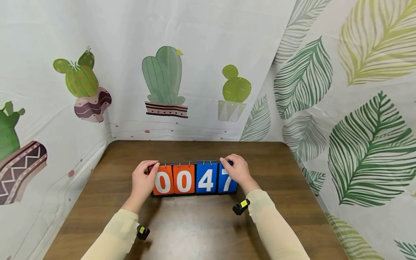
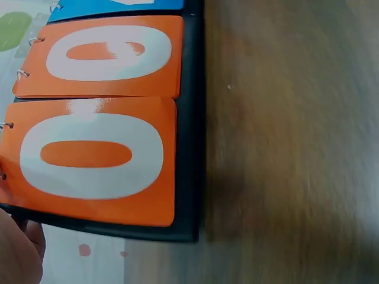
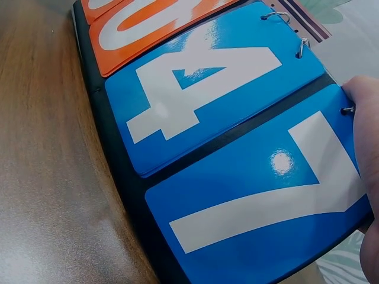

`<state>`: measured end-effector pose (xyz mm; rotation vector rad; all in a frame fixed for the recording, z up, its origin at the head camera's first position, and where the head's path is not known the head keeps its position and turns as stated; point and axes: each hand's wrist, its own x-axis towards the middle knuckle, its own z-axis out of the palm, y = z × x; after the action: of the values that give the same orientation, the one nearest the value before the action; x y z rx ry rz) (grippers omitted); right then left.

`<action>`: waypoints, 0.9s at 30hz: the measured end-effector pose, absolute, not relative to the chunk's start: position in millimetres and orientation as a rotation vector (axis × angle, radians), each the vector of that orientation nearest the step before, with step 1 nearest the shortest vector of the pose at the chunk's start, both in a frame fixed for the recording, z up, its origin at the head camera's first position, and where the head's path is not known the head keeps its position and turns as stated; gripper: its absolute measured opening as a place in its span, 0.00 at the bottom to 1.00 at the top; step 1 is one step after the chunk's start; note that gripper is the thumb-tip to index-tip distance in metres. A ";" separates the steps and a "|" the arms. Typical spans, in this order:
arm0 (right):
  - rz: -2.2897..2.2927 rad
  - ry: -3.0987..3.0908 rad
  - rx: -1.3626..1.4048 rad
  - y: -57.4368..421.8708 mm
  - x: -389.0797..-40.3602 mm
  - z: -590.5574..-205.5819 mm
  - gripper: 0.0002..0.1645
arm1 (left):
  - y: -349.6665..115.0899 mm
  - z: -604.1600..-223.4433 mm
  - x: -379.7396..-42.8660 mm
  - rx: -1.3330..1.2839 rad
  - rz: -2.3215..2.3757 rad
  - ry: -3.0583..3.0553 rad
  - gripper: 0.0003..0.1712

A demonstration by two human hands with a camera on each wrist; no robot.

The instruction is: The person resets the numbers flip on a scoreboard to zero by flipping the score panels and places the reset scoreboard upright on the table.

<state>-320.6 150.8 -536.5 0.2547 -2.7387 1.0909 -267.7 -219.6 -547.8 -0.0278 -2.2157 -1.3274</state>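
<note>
A flip scoreboard [image 1: 195, 180] stands on the table, its cards reading 0 0 on orange and 4 7 on blue. My left hand [image 1: 143, 181] grips its upper left corner, thumb over the front of the first orange card [image 2: 151, 201]. At the upper right corner my right hand [image 1: 239, 169] holds the board, thumb lying across the top of the blue 7 card [image 3: 249, 207]. Metal rings [image 3: 303, 47] join the cards to the black frame [image 2: 190, 118] along its top edge. The fingers behind the board are mostly hidden.
Brown wood-grain tabletop [image 1: 182, 227] extends in front of the scoreboard and to both sides. A white cloth with printed cacti [image 1: 201, 21] hangs behind the table, and a leaf-printed cloth [image 1: 357, 144] hangs at the right. Both wrists carry small black cameras [image 1: 241, 207].
</note>
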 end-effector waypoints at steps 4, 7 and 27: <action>1.092 -2.745 0.265 150.2 -319.8 -535.9 0.25 | -216.7 -551.8 -270.7 0.093 -1.440 -2.165 0.08; 1.092 -2.742 0.265 149.8 -319.5 -535.5 0.26 | -216.7 -554.8 -272.7 0.154 -1.502 -2.145 0.09; 1.104 -2.689 0.275 148.7 -318.0 -531.9 0.23 | -209.3 -561.1 -278.8 0.248 -1.760 -1.895 0.10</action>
<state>-318.0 148.7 -531.9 0.2752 -2.6894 1.1045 -278.8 -209.3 -561.1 0.2477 -1.8955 -1.7600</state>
